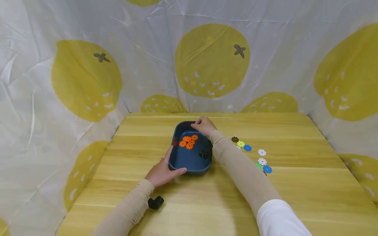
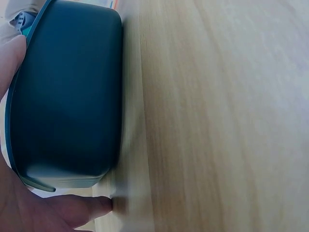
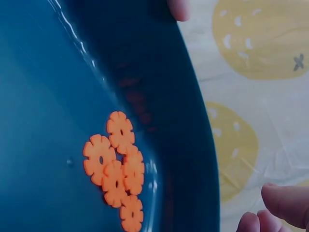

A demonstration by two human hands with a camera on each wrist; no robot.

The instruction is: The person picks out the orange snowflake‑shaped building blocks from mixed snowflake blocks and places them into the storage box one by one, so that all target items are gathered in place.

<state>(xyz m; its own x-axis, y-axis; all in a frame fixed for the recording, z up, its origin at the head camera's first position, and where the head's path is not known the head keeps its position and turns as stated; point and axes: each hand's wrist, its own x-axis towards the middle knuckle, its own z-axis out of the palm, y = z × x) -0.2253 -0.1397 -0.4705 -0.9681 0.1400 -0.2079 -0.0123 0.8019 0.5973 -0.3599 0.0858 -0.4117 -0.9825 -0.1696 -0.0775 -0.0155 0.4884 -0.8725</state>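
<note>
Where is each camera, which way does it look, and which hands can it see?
Head: worn on the head, facing forward and down at the table, blue box and lemon cloth; left hand, right hand and sleeves show.
Left wrist: on that wrist, facing the box's outside and the table; the left hand shows at left.
Right wrist: on that wrist, facing into the box; the right hand shows low on the right, another fingertip at the top.
Shared: head and right wrist both see orange flowers in the box.

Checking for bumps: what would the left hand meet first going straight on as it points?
The left hand would likely meet the blue box first, at its near-left corner, though any gap there is unclear.
</note>
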